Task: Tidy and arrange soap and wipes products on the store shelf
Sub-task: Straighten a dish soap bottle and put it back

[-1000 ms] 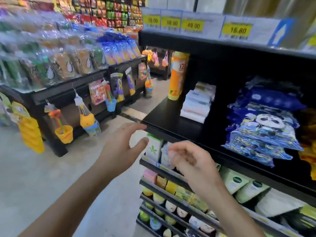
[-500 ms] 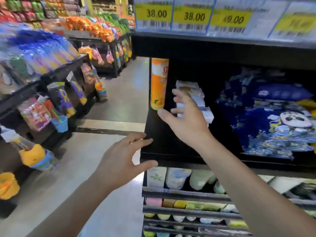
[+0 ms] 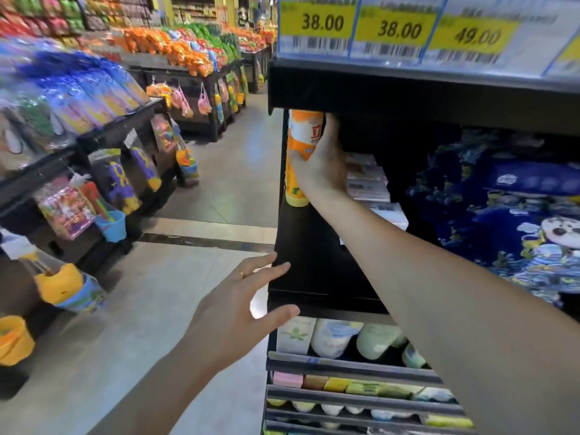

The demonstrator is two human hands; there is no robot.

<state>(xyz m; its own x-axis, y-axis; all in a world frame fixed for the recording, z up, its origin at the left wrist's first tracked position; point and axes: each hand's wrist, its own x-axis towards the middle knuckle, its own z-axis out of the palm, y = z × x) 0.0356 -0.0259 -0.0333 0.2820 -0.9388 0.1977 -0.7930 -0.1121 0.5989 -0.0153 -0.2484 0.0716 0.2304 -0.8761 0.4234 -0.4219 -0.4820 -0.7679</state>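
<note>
canister (image 3: pixel 299 158), orange and white, stands upright at the far left end of the black shelf (image 3: pixel 309 265), its base near the shelf's left edge, likely so its label faces the aisle. the right hand (image 3: pixel 326 166) has it by the middle: thumb across the front, fingers curled round the far side, clamped on it, a firm hold that suits a tall, tippy thing. the right arm reaches far in from the lower right, nearly straight. just right of the canister lies a stack of white packs (image 3: pixel 367 180), and further right a heap of blue packs (image 3: pixel 514 221). the left hand (image 3: pixel 241 312) hovers near the shelf's near left corner, fingers spread apart and straight, holding nothing; whether the fingertips touch the edge i cannot tell. it looks set to steady or receive. below, lower racks hold soap bars (image 3: pixel 317 383).
</note>
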